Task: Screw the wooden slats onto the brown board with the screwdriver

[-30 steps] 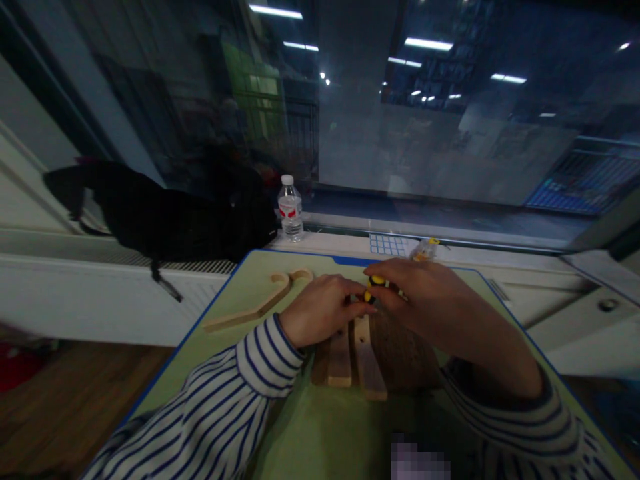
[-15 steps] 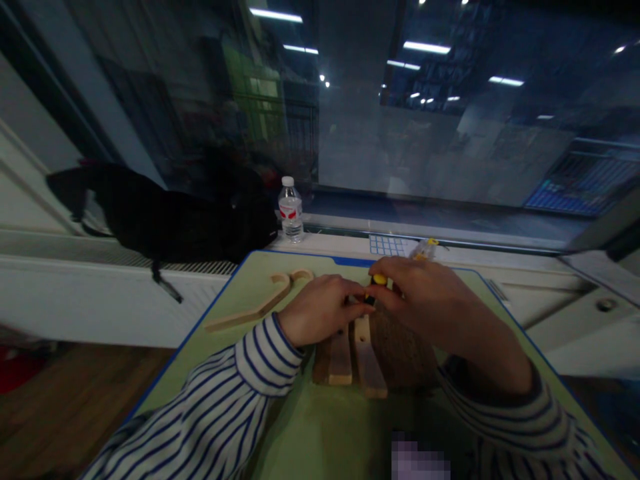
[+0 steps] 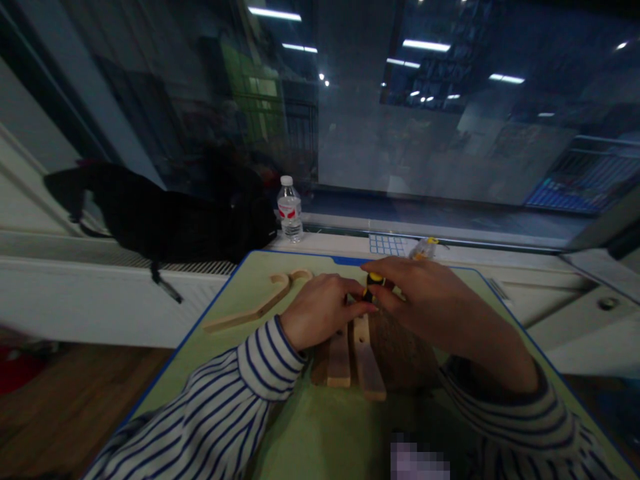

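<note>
My right hand (image 3: 425, 287) is closed around a short yellow and black screwdriver (image 3: 373, 283), which stands roughly upright. The thumb and forefinger of my left hand (image 3: 325, 308) pinch at its black lower end; the tip is hidden behind them. Beneath both hands lies a dark brown wooden board (image 3: 405, 353). On it rest two pale wooden strips, a left strip (image 3: 340, 363) and a right strip (image 3: 369, 370) with a hole in it. Their far ends disappear under my fingers.
A curved wooden piece (image 3: 265, 305) lies at the left on the green, blue-edged table (image 3: 295, 433). On the sill behind are a water bottle (image 3: 290, 212), a black bag (image 3: 190, 220), a blue grid sheet (image 3: 386, 244) and a clear bag with yellow (image 3: 424, 248).
My right hand has turned slightly with the screwdriver, its fingertips shifting a little to the left. My left hand stays at the same place on the board.
</note>
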A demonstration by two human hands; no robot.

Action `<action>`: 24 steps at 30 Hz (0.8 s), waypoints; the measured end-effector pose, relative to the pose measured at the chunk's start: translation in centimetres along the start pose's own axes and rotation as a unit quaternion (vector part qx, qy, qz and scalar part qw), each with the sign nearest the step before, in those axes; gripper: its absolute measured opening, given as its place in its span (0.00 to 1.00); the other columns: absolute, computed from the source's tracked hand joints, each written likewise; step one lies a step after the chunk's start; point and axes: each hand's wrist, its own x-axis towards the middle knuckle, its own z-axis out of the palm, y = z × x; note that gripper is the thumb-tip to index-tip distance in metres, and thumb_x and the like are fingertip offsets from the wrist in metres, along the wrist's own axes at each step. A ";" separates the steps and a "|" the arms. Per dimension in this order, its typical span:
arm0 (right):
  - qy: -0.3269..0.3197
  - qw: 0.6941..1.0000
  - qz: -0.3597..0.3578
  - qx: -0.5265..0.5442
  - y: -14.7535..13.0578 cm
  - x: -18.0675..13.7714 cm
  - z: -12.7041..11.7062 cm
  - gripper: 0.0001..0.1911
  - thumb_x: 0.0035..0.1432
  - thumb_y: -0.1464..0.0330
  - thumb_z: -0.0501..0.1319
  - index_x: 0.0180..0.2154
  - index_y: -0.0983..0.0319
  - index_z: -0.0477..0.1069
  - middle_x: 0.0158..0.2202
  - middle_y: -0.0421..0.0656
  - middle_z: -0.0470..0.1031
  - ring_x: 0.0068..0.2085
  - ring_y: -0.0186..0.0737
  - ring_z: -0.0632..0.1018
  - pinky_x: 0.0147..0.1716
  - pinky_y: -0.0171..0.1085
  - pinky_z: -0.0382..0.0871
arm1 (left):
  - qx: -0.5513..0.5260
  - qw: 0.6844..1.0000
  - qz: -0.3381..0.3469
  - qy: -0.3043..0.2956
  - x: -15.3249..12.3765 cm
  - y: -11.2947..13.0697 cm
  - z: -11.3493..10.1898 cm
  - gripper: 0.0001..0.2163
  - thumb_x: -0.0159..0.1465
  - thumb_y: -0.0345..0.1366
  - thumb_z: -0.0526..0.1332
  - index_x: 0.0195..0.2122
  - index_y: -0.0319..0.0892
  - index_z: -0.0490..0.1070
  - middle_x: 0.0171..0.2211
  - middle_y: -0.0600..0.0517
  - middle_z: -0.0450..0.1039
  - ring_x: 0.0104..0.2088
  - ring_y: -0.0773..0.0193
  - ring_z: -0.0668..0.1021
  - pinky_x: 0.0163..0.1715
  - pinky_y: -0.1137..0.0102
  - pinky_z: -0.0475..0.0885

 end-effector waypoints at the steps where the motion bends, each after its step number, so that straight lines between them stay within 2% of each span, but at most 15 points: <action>1: -0.003 1.000 -0.004 -0.003 0.1 0.0 0.0 0.15 0.61 0.67 0.53 0.49 0.61 0.68 0.45 0.44 0.76 0.43 0.42 0.76 0.39 0.39 0.66 | -0.005 1.000 0.001 -0.005 0.0 0.0 0.0 0.14 0.62 0.46 0.57 0.37 0.44 0.77 0.31 0.50 0.78 0.32 0.62 0.76 0.32 0.72 0.65; 7: 0.001 1.000 -0.005 -0.023 0.1 0.0 0.1 0.13 0.62 0.65 0.53 0.47 0.61 0.69 0.43 0.45 0.77 0.40 0.42 0.76 0.35 0.38 0.65 | -0.027 0.999 0.016 -0.022 0.0 -0.1 -0.2 0.12 0.63 0.44 0.57 0.37 0.43 0.76 0.31 0.51 0.77 0.31 0.64 0.76 0.31 0.74 0.64; 15: -0.014 0.999 0.020 -0.036 -0.3 0.2 -0.2 0.12 0.61 0.64 0.55 0.43 0.62 0.70 0.39 0.46 0.77 0.37 0.42 0.76 0.32 0.38 0.63 | -0.069 0.995 0.055 -0.051 0.1 -0.6 0.0 0.10 0.64 0.39 0.56 0.39 0.43 0.75 0.34 0.51 0.77 0.37 0.63 0.76 0.37 0.73 0.65; 19: -0.017 0.999 0.026 -0.036 -0.4 0.2 -0.2 0.13 0.62 0.62 0.54 0.42 0.62 0.70 0.38 0.46 0.77 0.36 0.43 0.76 0.31 0.38 0.62 | -0.063 0.995 0.053 -0.052 0.0 -0.5 -0.1 0.10 0.64 0.38 0.55 0.40 0.44 0.75 0.35 0.52 0.77 0.36 0.63 0.76 0.36 0.74 0.65; 24: -0.025 0.999 0.029 -0.039 -0.3 0.3 -0.3 0.13 0.62 0.61 0.53 0.40 0.61 0.70 0.35 0.44 0.77 0.35 0.43 0.75 0.30 0.38 0.61 | -0.024 0.999 0.012 -0.029 -0.1 0.1 -0.4 0.12 0.62 0.43 0.58 0.39 0.44 0.75 0.34 0.51 0.77 0.33 0.63 0.76 0.32 0.73 0.65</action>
